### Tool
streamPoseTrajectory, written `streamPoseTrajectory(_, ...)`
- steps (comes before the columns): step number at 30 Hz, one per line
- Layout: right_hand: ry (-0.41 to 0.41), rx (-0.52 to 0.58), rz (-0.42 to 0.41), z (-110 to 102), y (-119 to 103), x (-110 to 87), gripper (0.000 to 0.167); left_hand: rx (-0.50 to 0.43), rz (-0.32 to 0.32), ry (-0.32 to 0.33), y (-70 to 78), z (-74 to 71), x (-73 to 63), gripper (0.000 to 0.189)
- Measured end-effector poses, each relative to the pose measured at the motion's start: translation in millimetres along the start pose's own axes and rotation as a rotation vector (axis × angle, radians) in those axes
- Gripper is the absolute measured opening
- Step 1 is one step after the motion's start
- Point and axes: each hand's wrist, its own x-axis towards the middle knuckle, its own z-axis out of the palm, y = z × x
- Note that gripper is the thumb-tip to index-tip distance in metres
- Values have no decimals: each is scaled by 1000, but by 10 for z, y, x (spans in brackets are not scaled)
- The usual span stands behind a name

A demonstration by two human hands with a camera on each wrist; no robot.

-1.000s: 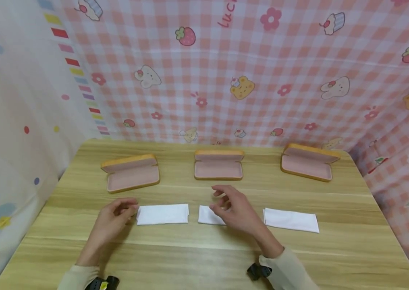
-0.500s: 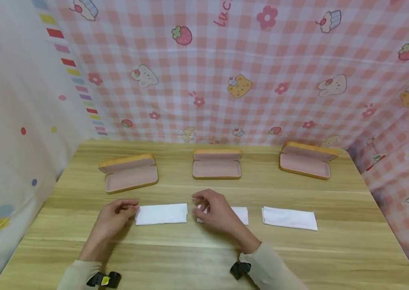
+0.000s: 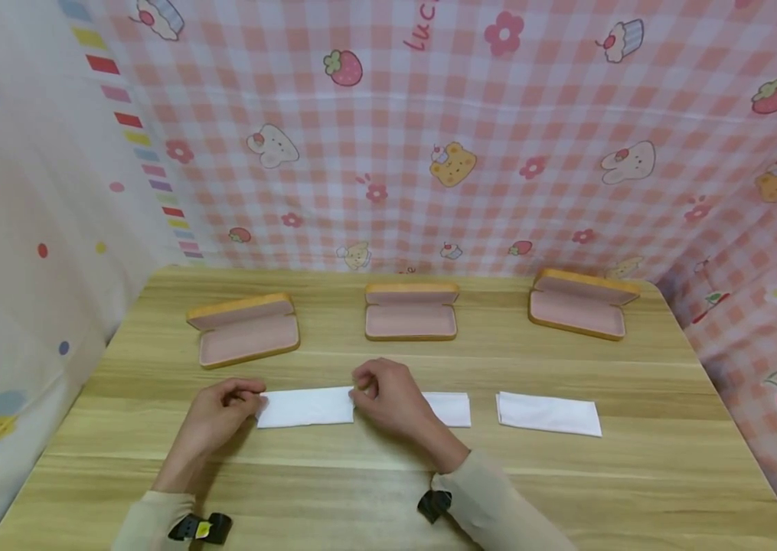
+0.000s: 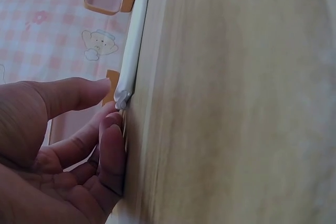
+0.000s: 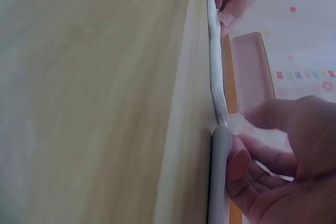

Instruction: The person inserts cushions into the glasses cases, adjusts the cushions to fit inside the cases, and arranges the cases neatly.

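Three folded white cloths lie in a row on the table. At the left end of the left cloth (image 3: 305, 406), my left hand (image 3: 219, 417) has its fingers bent and its fingertips close against the edge. The left wrist view has the thumb (image 4: 86, 94) apart from the fingers beside the cloth's rolled end (image 4: 126, 90); whether they touch is unclear. My right hand (image 3: 391, 398) is at that cloth's right end, over part of the middle cloth (image 3: 453, 409). Its thumb and fingers are apart in the right wrist view. Farther right lies the right cloth (image 3: 549, 414).
Three open glasses cases with pink lining stand along the back of the wooden table: a left case (image 3: 249, 337), a middle case (image 3: 411, 317) and a right case (image 3: 577, 312). A checked curtain (image 3: 402, 115) hangs right behind them.
My right hand has moved left from above the middle cloth to the left cloth's right end. The left hand stays by its left end. Cloths and cases have not moved on the table.
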Motion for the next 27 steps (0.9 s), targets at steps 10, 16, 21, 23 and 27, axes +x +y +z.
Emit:
streamPoseTrajectory(10,41,-25,64,70,0,59,13,45,12,5,13,11,21,24)
streamPoseTrajectory(16,53,-50,50,90,18,74,10,55,10,-7,10,0,40,25)
streamPoseTrajectory(21,48,-70,53,90,-9,77,7,77,17,-16,34,-4,48,23)
streamPoseTrajectory(23,38,-77,61,92,-25,77,6,91,14,-24,46,-12,52,23)
streamPoseTrajectory(27,5,-87,92,83,-63,71,7,135,9,-31,60,-16,51,18)
